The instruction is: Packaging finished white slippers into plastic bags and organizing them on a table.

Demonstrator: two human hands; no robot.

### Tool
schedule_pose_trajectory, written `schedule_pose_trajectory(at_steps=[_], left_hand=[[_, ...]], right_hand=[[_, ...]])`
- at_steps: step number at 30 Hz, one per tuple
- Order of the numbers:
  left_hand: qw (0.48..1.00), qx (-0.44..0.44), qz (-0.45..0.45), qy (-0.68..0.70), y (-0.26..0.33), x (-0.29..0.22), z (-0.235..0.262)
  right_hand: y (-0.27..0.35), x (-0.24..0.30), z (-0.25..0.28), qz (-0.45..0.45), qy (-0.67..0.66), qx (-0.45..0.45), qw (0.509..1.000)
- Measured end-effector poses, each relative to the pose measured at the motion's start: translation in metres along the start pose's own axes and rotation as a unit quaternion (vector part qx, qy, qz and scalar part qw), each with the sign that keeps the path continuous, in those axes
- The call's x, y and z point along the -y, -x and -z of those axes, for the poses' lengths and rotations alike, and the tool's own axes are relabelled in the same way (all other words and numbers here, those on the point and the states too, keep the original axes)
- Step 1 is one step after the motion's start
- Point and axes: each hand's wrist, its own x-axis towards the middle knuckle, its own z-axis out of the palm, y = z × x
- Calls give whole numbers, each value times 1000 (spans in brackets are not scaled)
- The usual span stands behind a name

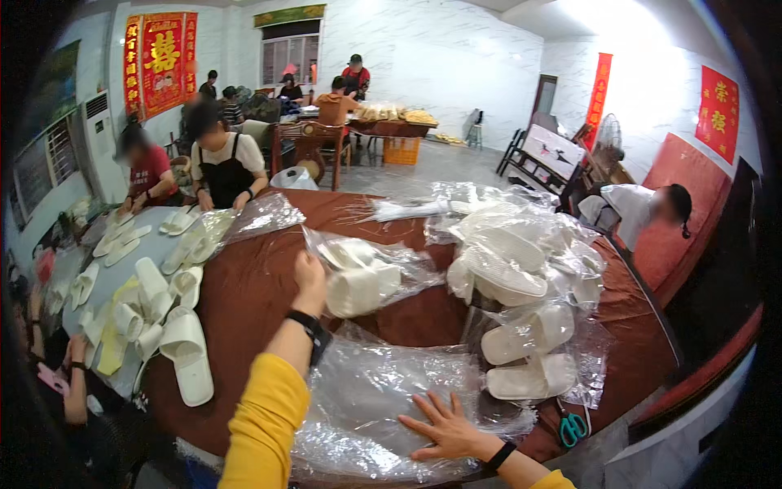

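Note:
My left hand (pixel 309 281) is closed at the left edge of a clear plastic bag (pixel 417 262) with a pair of white slippers (pixel 362 287) inside. My right hand (pixel 444 428) lies flat, fingers spread, on a pile of empty clear plastic bags (pixel 358 399) at the near edge of the table. Just right of that pile, another bagged pair of white slippers (pixel 529 376) rests on the brown cloth. Beyond it, several bagged slippers (pixel 505 261) are heaped up. Loose white slippers (pixel 186 350) lie to the left of my left forearm.
Teal-handled scissors (pixel 573 428) lie by the near right edge of the brown-covered table (pixel 244 326). A bundle of thin white strips (pixel 399 209) sits at the far side. Two people (pixel 224 159) work at the far left; another person (pixel 643 212) bends at the right. More hands (pixel 76 359) reach in at the left.

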Motion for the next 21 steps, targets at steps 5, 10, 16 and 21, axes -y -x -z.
schedule_pose_trajectory(at_steps=[5, 10, 16, 21], left_hand=[[975, -32, -184, -121, -82, -132, 84], [931, -60, -317, -168, -141, -204, 173], [872, -129, -438, -176, -137, -276, 221], [867, -127, -468, -116, -99, -309, 227]], right_hand=[[24, -4, 13, -77, -54, 21, 995], [21, -2, 22, -86, -81, 46, 992], [16, 4, 27, -107, -90, 49, 989], [16, 2, 23, -106, -83, 39, 990]])
